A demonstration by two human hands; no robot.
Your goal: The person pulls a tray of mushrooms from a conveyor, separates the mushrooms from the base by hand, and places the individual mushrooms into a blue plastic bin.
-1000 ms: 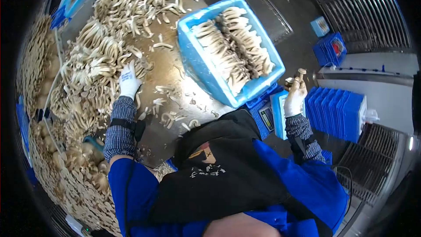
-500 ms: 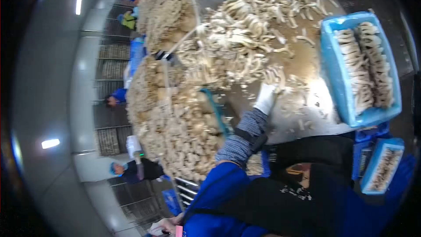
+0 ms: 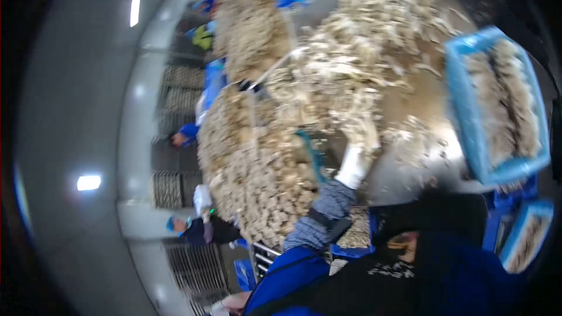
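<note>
Left hand: your white-gloved left hand [image 3: 353,167] is low over the metal table [image 3: 401,184], at the near edge of the loose mushrooms [image 3: 345,70]. Your forearm comes in from the near side, apparently so the hand can meet the heap without leaning across it.
Left fingers: blurred among pale stems – how far they are open, and whether they grip any mushroom, cannot be told.
Right hand: out of view; its fingers and any load cannot be told.
Loose mushrooms: heaped from the middle of the table to its far side, with a thinner scatter right of your left hand. The heap's position presumably keeps stock within your reach.
Lined crate: the blue-lined crate [image 3: 466,129] is at the right, holding mushrooms in two rows with a dark seam between. The rows look laid side by side for close, even filling; the liner probably keeps them off the crate walls.
Small tray: a blue-edged tray [image 3: 515,246] sits near right, also filled, beside the lined crate.
Divider: a pale strip [image 3: 274,69] crosses at the left, seemingly parting your heap from the broad mushroom bed [image 3: 252,181] beyond.
Teal item: a teal strip [image 3: 310,152] is just left of your glove – its use is unclear.
</note>
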